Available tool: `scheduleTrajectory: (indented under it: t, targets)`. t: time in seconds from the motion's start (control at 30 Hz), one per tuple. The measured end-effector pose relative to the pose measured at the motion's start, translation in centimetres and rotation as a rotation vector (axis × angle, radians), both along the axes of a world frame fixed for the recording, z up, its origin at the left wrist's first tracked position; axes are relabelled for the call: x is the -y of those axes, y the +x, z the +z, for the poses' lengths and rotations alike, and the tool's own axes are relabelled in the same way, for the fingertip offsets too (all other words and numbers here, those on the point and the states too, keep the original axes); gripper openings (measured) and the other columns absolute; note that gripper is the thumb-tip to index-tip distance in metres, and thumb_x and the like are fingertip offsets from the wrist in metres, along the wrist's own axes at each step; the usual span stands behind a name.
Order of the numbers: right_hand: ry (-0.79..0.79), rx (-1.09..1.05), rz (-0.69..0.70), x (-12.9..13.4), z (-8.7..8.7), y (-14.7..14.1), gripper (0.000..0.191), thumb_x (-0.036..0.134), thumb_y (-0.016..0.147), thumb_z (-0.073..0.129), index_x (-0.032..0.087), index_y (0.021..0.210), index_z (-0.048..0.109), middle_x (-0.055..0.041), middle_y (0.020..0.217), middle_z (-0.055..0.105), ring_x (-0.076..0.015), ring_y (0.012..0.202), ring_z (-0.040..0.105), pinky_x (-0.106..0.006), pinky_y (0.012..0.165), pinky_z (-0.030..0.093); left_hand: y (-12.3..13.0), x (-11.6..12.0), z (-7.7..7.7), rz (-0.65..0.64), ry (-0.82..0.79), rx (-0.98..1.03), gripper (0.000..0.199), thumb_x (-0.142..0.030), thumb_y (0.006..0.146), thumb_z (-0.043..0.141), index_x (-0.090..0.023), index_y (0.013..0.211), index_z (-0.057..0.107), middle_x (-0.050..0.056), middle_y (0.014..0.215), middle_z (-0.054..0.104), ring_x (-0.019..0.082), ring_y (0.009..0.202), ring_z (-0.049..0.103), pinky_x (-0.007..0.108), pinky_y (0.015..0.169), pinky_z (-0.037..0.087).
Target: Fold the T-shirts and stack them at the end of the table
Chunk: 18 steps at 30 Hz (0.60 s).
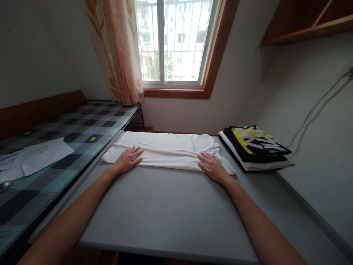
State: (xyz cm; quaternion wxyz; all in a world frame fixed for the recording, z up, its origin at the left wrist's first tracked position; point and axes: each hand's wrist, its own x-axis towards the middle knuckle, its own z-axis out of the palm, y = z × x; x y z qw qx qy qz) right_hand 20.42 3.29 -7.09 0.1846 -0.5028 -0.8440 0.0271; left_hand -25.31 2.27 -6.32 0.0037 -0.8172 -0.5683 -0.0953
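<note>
A white T-shirt (168,147), folded into a long strip, lies across the far side of the grey table (171,209). My left hand (127,160) rests flat on its left part, fingers spread. On the right part, near what looks like the collar, my right hand (212,165) lies with its fingers apart. Both palms press on the cloth and grip nothing. A few creases run along the strip between the hands.
A stack of folded clothes (256,147), black, white and yellow, stands at the table's back right by the wall. Left of the table is a bed with a checked mattress (68,129) and papers (44,154) on it. Behind are a curtain (121,55) and a barred window (179,44).
</note>
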Motion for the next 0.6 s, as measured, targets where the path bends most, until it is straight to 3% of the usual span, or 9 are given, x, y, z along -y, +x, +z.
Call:
scheduleTrajectory:
  t: [0.6]
  targets:
    - [0.009,-0.001,0.008,-0.11,-0.13,0.08,0.05,0.046,0.095,0.039,0.022,0.136,0.055,-0.0125,0.144,0.049,-0.0289,0.136,0.042,-0.054,0.113,0.028,0.06,0.09,0.1,0.007,-0.002,0.005,0.059,-0.057,0.095,0.033,-0.026,0.143,0.046,0.006,0.153,0.037,0.028,0.144,0.028,0.048,0.117,0.021]
